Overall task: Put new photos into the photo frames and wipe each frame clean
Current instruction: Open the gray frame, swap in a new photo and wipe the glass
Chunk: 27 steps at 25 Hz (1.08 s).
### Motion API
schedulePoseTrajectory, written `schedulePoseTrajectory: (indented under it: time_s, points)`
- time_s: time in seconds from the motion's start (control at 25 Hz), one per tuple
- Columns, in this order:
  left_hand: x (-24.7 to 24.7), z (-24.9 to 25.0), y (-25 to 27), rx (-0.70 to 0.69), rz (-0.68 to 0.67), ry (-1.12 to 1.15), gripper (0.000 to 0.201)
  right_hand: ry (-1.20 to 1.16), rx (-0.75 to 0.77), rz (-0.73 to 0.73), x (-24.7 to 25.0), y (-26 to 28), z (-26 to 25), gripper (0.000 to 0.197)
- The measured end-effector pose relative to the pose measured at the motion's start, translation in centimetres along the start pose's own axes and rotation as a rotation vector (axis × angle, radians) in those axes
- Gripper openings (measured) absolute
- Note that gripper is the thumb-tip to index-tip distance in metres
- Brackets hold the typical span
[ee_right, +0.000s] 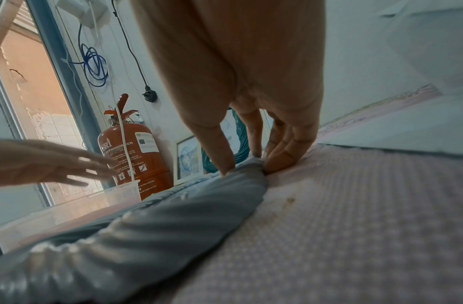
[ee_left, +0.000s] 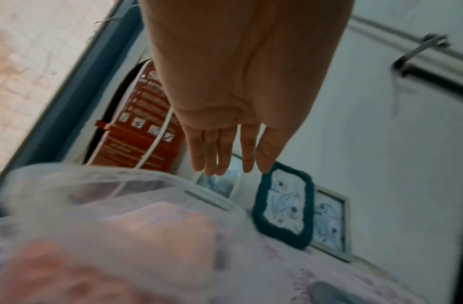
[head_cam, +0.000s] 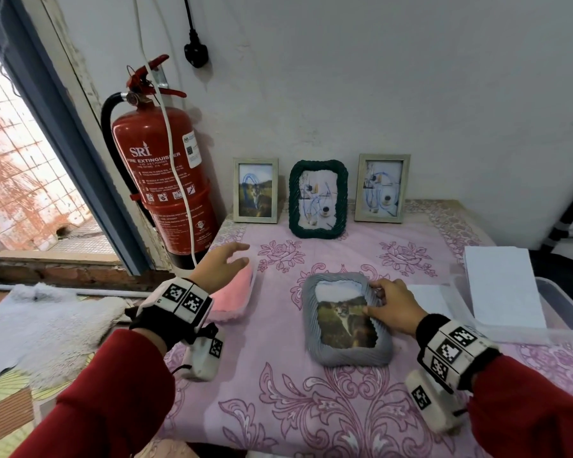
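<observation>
**Ana:** Pink floral cloth (head_cam: 361, 408) covers the whole table, and against the wall at twelve o'clock stand three frames: a pale one (head_cam: 255, 190), a dark green woven one (head_cam: 318, 200) and another pale one (head_cam: 382, 188). Which is in hand?

**Ben:** None of those. It's the grey ruffled frame (head_cam: 346, 320), lying flat at the table's centre with a cat photo (head_cam: 344, 325) showing in its opening. That photo sits low; a white strip shows above it.

**Ana:** And the hands?

**Ben:** The right hand (head_cam: 394, 307) is at the frame's three o'clock edge, fingers curled and pinching the rim near the upper corner. The left hand (head_cam: 220, 267) hovers at nine o'clock over a clear tub (ee_right: 69, 207) holding a pink cloth (head_cam: 237, 292), fingers straight and spread, holding nothing.

**Ana:** So the cloth is next?

**Ben:** I'd judge so. Keep the right hand's pinch firm so the soft frame doesn't slide on the tablecloth. Take the cloth bunched, not trailing, and wipe from twelve o'clock towards six. I'd square the photo first, otherwise wiping may push it further askew.

**Ana:** Anything to avoid?

**Ben:** The red fire extinguisher (head_cam: 164, 180) with its white cord (head_cam: 176, 153) at ten o'clock; lift the cloth towards the centre.
</observation>
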<state>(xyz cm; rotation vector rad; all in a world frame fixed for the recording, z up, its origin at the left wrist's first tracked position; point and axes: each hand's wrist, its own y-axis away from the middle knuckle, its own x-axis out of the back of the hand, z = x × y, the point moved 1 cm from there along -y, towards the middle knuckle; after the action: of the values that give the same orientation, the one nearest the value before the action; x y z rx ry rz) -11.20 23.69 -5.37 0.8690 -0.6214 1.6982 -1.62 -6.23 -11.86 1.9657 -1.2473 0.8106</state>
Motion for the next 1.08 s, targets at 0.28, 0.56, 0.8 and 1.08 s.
schedulePoseTrajectory:
  time_s: [0.28,0.56,0.8,1.08]
  points:
    - [-3.9,5.8,0.9,-0.114,-0.113,0.096,0.041,-0.088,0.042,0.026,0.4,0.6,-0.2,0.060]
    - [-9.9,5.0,0.9,0.282,-0.282,0.437,0.065,-0.151,0.007,-0.003,0.9,1.4,0.8,0.056]
    - [-10.8,5.5,1.9,0.312,-0.238,0.704,0.035,-0.321,0.003,-0.016,0.7,1.6,1.4,0.065]
    - [-10.6,7.6,2.8,0.196,-0.224,0.890,0.057,-0.630,-0.032,0.057,0.6,1.8,1.8,0.066]
